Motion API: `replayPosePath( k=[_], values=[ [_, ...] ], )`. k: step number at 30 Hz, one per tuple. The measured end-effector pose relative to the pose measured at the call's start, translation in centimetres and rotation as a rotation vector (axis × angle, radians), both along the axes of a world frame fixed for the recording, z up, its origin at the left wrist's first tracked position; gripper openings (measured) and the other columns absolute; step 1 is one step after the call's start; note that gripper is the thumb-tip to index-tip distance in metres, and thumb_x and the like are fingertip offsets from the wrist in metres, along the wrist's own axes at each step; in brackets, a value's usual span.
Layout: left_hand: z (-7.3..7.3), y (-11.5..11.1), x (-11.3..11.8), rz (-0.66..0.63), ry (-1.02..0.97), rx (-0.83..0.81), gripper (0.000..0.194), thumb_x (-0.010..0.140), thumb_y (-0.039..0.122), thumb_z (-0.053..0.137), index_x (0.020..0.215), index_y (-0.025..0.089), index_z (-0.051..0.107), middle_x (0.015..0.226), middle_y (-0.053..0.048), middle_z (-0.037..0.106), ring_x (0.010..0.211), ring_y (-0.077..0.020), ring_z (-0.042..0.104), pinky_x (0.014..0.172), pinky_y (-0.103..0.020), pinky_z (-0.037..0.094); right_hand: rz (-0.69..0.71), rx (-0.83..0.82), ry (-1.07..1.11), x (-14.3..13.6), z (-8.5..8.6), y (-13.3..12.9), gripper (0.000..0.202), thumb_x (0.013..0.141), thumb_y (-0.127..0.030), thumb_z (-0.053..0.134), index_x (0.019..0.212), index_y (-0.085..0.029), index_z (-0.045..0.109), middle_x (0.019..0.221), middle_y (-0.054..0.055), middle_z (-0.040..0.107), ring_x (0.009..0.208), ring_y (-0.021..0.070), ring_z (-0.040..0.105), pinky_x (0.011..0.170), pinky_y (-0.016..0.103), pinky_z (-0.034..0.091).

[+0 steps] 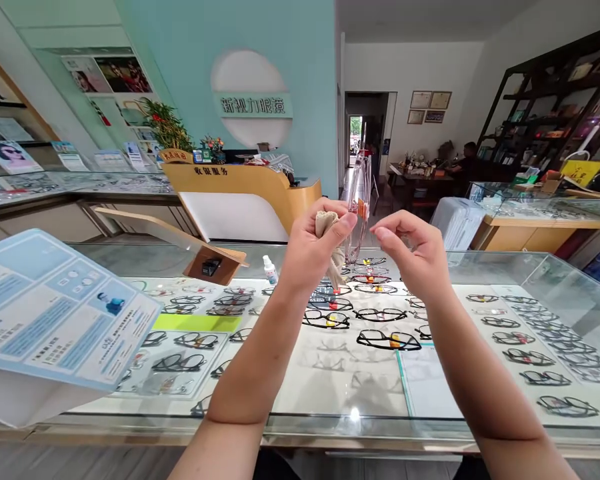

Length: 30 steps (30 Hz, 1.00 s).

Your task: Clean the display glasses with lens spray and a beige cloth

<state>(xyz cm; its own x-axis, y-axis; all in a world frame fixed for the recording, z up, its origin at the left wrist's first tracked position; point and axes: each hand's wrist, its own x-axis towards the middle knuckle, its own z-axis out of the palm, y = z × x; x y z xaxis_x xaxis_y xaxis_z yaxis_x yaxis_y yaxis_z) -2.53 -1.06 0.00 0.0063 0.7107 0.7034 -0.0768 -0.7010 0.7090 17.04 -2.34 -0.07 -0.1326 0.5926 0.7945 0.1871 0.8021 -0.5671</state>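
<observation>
My left hand (316,250) is closed above the glass counter, gripping a pair of clear-framed eyeglasses (356,200) between thumb and fingers. The eyeglasses are turned edge-on, with an orange tag or sticker on a lens. Bunched in the same hand is a beige cloth (336,270), its lower end hanging below the palm. Just right of the eyeglasses, my right hand (417,250) has thumb and index finger drawn together in a pinch. Whether anything is between those fingertips I cannot make out.
Under the glass counter top (330,400) lie several rows of eyeglasses (389,340). On it stand a small white spray bottle (270,270), a mirror with a wooden back (215,263) and, at left, a blue-and-white leaflet stand (65,307). A cashier desk (230,200) and a suitcase (457,223) stand beyond.
</observation>
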Motion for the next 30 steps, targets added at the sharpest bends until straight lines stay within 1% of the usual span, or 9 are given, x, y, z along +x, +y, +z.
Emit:
replayPosePath(
  k=[3,6,11,15,17,20,23,26,30],
  values=[
    [-0.1,-0.1,0.0,0.002,0.005,-0.019,0.040,0.092,0.065,0.085,0.093,0.027,0.072,0.098,-0.001,0.073,0.072,-0.0125,0.059,0.065,-0.029,0.053,0.043,-0.036,-0.006,-0.5,0.9,-0.7,0.015,0.103,-0.039,0.074,0.096,-0.026,0.078,0.080,-0.001,0.067,0.072,0.0158,0.053,0.070,0.033,0.045],
    [-0.2,0.0,0.3,0.008,0.008,-0.024,0.042,0.091,0.067,0.085,0.092,0.028,0.071,0.091,-0.001,0.072,0.074,-0.0145,0.062,0.064,-0.029,0.053,0.126,-0.111,0.015,-0.5,0.4,-0.5,0.016,0.102,-0.041,0.076,0.096,-0.025,0.079,0.077,-0.002,0.064,0.070,0.0148,0.052,0.068,0.032,0.045],
    [-0.4,0.3,1.1,-0.017,0.001,-0.027,0.041,0.090,0.066,0.087,0.092,0.027,0.073,0.101,-0.003,0.079,0.084,-0.0157,0.069,0.073,-0.030,0.060,0.150,-0.127,0.033,-0.2,-0.1,0.2,0.021,0.100,-0.044,0.080,0.093,-0.025,0.078,0.072,-0.003,0.059,0.069,0.0145,0.048,0.068,0.033,0.043],
    [-0.5,0.6,1.1,-0.126,0.036,-0.066,0.041,0.086,0.061,0.092,0.103,0.028,0.075,0.113,-0.004,0.083,0.100,-0.0193,0.077,0.086,-0.032,0.065,0.242,-0.186,0.048,0.3,0.2,0.4,0.029,0.098,-0.050,0.083,0.089,-0.024,0.076,0.071,-0.004,0.058,0.068,0.0137,0.046,0.065,0.032,0.039],
    [-0.6,0.8,0.9,-0.158,0.054,-0.059,0.041,0.085,0.058,0.094,0.107,0.028,0.076,0.118,-0.005,0.084,0.104,-0.0200,0.079,0.089,-0.032,0.065,0.273,-0.204,0.055,0.5,0.4,0.4,0.034,0.097,-0.055,0.084,0.087,-0.024,0.075,0.071,-0.004,0.059,0.067,0.0134,0.046,0.064,0.033,0.038],
    [-0.8,1.2,0.7,-0.133,0.086,-0.013,0.040,0.086,0.057,0.094,0.108,0.028,0.077,0.117,-0.006,0.085,0.105,-0.0211,0.079,0.090,-0.033,0.065,0.274,-0.206,0.047,1.0,0.7,0.5,0.038,0.095,-0.060,0.084,0.085,-0.024,0.075,0.070,-0.003,0.061,0.066,0.0132,0.049,0.063,0.032,0.039],
    [-0.9,1.5,0.7,-0.108,0.114,0.015,0.041,0.085,0.059,0.094,0.109,0.029,0.079,0.116,-0.006,0.085,0.105,-0.0222,0.080,0.092,-0.036,0.066,0.283,-0.207,0.026,1.4,0.9,0.6,0.038,0.096,-0.060,0.084,0.085,-0.024,0.077,0.068,-0.004,0.062,0.064,0.0127,0.050,0.061,0.032,0.040],
    [-0.8,1.4,0.9,-0.098,0.115,0.019,0.043,0.082,0.061,0.095,0.106,0.029,0.079,0.112,-0.005,0.085,0.099,-0.0218,0.080,0.087,-0.035,0.066,0.270,-0.183,-0.002,1.8,1.1,0.7,0.036,0.097,-0.058,0.083,0.086,-0.024,0.078,0.066,-0.004,0.062,0.061,0.0119,0.051,0.058,0.031,0.040],
    [-0.6,1.2,1.1,-0.052,0.102,0.034,0.040,0.082,0.056,0.096,0.104,0.027,0.079,0.109,-0.005,0.085,0.096,-0.0209,0.080,0.082,-0.033,0.065,0.219,-0.142,-0.021,2.2,1.3,0.6,0.035,0.099,-0.056,0.081,0.085,-0.024,0.080,0.064,-0.004,0.063,0.059,0.0111,0.052,0.056,0.031,0.040]
  ],
)
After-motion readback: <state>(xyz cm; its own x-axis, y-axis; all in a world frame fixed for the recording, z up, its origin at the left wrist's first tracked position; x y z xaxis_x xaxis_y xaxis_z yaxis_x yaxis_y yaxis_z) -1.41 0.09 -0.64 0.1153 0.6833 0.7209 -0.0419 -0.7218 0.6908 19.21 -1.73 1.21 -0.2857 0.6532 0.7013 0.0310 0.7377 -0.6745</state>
